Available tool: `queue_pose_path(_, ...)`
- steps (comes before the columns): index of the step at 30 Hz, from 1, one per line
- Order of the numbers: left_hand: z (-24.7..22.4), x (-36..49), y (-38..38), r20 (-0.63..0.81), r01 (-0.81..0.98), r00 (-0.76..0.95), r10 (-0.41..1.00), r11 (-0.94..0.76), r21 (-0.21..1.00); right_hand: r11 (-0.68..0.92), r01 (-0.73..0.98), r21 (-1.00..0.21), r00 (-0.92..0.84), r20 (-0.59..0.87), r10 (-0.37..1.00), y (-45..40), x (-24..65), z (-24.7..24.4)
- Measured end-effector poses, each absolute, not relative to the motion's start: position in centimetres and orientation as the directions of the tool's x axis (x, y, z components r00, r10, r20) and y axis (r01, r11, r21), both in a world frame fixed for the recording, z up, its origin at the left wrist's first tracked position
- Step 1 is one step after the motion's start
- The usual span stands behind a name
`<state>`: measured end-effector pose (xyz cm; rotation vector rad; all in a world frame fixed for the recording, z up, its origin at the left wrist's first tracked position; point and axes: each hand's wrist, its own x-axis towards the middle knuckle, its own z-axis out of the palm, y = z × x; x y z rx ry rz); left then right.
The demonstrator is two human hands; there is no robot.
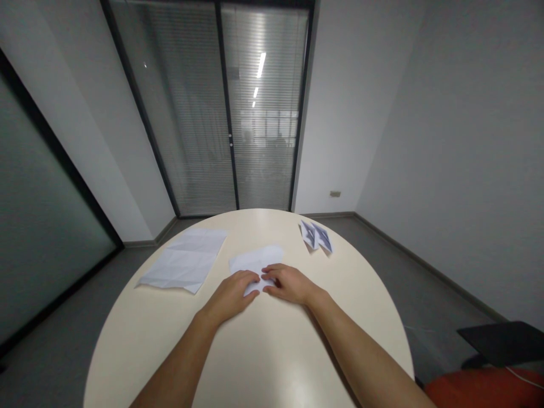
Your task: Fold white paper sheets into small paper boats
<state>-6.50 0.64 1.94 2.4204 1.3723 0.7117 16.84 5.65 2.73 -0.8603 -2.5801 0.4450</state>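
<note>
A white sheet of paper (256,258) lies near the middle of the round table, partly covered by my fingers. From the left, my left hand (233,294) grips the paper's near part, with thumb and fingertips curled toward each other. My right hand (289,283) grips it from the right, thumb low and fingers bent over the paper. The fingertips of both hands almost meet. Beneath them, the paper's near edge and any folds are mostly hidden.
A larger creased paper sheet (187,258) lies at the table's left. Folded paper pieces (315,236) stand near the far right edge of the pale table (259,362). Beyond are a blind-covered glass door (263,158) and a red chair (480,388) at lower right.
</note>
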Motion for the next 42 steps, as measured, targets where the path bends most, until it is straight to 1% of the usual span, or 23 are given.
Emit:
queue_pose_path(7,1.9,-7.1,0.4,0.271,0.703,0.462,0.845,-0.535,0.468,0.761,0.510,-0.401,-0.718,0.289,0.633,6.3,17.1,1.8)
queue_pose_path(12,2.5,-7.2,-0.1,0.148,0.747,0.458,0.877,-0.469,0.471,0.763,0.515,-0.392,-0.690,0.340,0.640,7.0,17.7,0.9)
queue_pose_path(15,2.5,-7.3,-0.1,0.124,0.745,0.469,0.875,-0.467,0.477,0.769,0.505,-0.392,-0.678,0.370,0.635,7.2,17.9,0.8)
queue_pose_path(20,2.0,-7.6,0.2,0.178,0.725,0.467,0.866,-0.490,0.483,0.758,0.502,-0.416,-0.670,0.367,0.645,7.3,18.0,0.9)
queue_pose_path(26,1.8,-7.4,0.4,0.214,0.740,0.454,0.865,-0.500,0.450,0.787,0.487,-0.377,-0.713,0.349,0.609,7.0,18.0,1.5)
queue_pose_path(33,1.7,-6.9,0.6,0.250,0.750,0.409,0.878,-0.479,0.455,0.791,0.480,-0.379,-0.732,0.324,0.600,6.1,17.7,2.4)
queue_pose_path(42,2.4,-6.8,0.3,0.289,0.712,0.448,0.846,-0.533,0.457,0.772,0.457,-0.441,-0.735,0.301,0.607,6.4,17.9,2.6)
